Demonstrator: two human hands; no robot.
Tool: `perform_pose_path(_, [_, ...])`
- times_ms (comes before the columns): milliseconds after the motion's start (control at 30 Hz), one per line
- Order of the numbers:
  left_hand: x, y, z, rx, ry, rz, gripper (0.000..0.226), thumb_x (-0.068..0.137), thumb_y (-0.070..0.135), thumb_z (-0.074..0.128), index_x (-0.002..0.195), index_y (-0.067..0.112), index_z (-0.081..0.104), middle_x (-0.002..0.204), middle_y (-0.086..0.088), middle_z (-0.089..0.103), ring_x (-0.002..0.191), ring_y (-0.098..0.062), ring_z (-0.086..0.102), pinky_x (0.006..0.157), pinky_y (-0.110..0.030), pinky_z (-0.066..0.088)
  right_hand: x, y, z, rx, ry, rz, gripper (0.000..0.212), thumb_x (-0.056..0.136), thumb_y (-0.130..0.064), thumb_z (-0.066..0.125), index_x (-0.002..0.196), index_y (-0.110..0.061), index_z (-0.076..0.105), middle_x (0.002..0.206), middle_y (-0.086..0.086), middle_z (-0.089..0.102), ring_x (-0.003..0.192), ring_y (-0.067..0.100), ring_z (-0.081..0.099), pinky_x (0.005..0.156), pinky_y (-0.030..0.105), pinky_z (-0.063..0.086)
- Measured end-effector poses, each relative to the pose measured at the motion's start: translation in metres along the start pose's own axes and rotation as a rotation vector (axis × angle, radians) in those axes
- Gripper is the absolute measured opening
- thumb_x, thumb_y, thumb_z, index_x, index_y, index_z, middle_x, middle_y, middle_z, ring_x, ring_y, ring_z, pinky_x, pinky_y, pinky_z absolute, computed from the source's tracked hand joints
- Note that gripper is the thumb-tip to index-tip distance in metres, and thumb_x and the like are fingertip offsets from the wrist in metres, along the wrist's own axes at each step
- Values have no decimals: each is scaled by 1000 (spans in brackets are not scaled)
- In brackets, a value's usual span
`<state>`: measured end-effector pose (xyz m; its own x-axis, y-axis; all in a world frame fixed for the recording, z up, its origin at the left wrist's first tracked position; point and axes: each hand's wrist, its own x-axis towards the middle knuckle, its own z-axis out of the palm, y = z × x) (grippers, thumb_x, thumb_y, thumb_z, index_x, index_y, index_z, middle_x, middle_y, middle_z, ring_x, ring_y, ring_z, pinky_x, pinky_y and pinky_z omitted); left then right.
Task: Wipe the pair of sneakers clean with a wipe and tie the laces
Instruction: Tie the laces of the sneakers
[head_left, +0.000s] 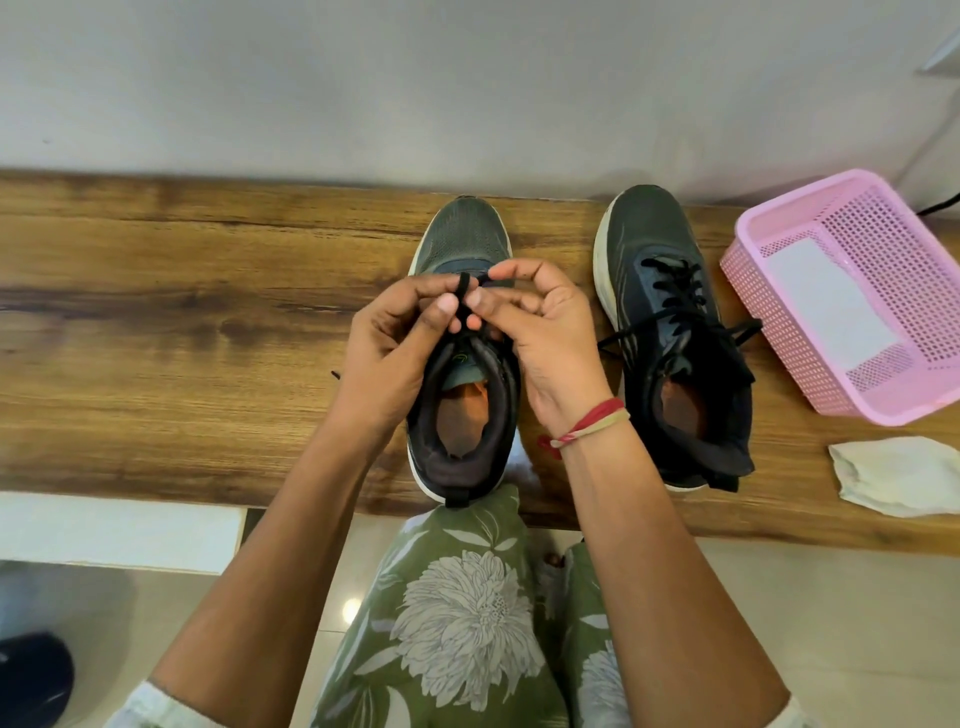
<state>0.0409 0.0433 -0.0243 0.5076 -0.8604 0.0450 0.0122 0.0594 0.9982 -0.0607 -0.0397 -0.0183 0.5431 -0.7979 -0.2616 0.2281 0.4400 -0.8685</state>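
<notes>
Two dark grey sneakers with white soles stand toe-away on the wooden table (156, 291). Over the left sneaker (462, 234) my left hand (395, 343) and my right hand (540, 332) meet, each pinching a loop of its black lace (461, 296) above the tongue. The right sneaker (670, 291) stands apart to the right, its black laces (675, 280) loose and trailing out to both sides. A used, crumpled white wipe (898, 475) lies on the table at the front right.
A pink perforated plastic basket (883, 218) sits at the far right with a white sheet in it. The table backs onto a pale wall. My lap in green floral fabric is below the table's front edge. A dark object lies on the floor at bottom left.
</notes>
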Motion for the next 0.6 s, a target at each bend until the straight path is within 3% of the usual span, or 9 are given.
perform_pose_path(200, [10,4,4,-78,16,-54,12,85,1,63,93,10,62,64,7,67,63,-3,61,68,-17,51,0,-2,0,46,-64,59,15,85,9,56,86,-2,66,62,4,66,57,10,61,63,20,54])
perform_pose_path(367, [12,9,7,-150,49,-121,39,76,4,68,98,11,37,58,2,68,53,-6,64,59,-19,52,-1,-12,-13,83,-196,142,21,89,6,50,106,9,61,81,13,64,68,11,59,67,18,51])
perform_pose_path(467, [15,8,8,-13,55,-99,32,79,-4,68,90,11,42,55,4,66,53,-6,64,57,-19,52,-1,-14,-14,16,-239,134,19,87,2,55,104,3,64,74,2,67,66,3,56,66,14,47])
perform_pose_path(600, [20,8,-1,75,-76,-98,23,73,8,74,81,13,53,60,4,68,60,-6,65,62,-19,53,0,-13,-11,78,-189,175,15,90,-3,52,94,-1,66,72,0,70,67,4,59,67,15,50])
